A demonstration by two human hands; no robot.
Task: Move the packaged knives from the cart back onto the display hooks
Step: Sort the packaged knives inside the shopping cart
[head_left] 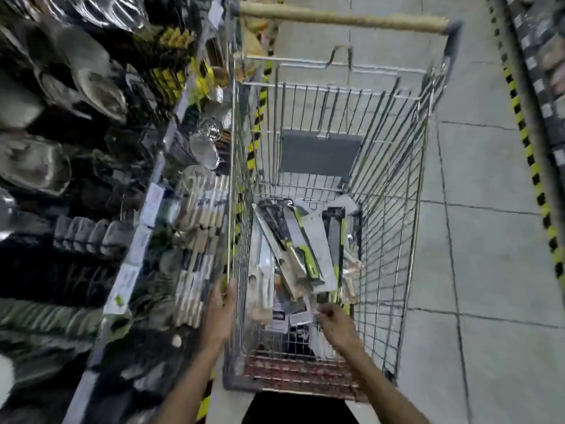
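Note:
Several packaged knives (301, 249) with green and black handles on grey cards lie piled in the near end of the wire cart (397, 215). My right hand (331, 318) reaches down into the cart and pinches the near end of one knife package (324, 289). My left hand (221, 304) rests on the cart's left rim, fingers wrapped over the wire. The display rows of hanging packaged knives (195, 261) sit just left of the cart; the hooks themselves are too blurred to make out.
Shelves of steel pans and bowls (79, 75) and glassware (204, 148) line the left side. A tan cart handle (336, 16) crosses the top. Tiled floor (489, 224) with yellow-black hazard tape (532, 166) lies on the right. The frame is motion-blurred.

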